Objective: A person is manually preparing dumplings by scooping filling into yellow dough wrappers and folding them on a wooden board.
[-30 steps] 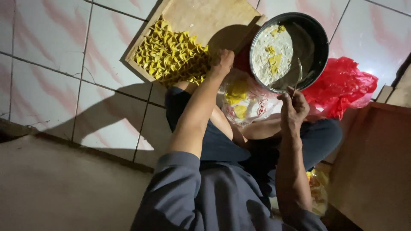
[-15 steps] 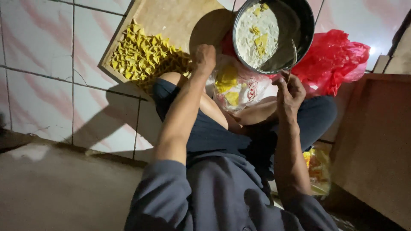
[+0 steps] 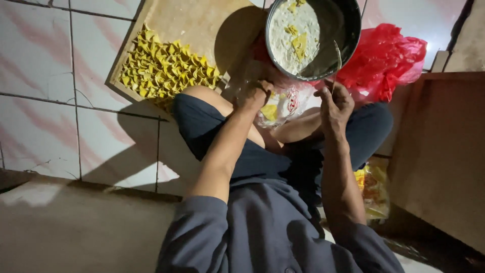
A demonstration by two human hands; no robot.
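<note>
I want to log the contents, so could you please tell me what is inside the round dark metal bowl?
The round dark metal bowl holds a pale filling with yellow pieces on top. What lies beneath the filling is covered.

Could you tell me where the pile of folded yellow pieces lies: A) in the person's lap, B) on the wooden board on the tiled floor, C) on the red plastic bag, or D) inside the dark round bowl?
B: the folded yellow pieces sit heaped on the wooden board, left of the bowl.

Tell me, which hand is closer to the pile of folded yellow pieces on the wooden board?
Left. The left hand is just beside the yellow pile; the right hand is farther off, below the bowl.
</note>
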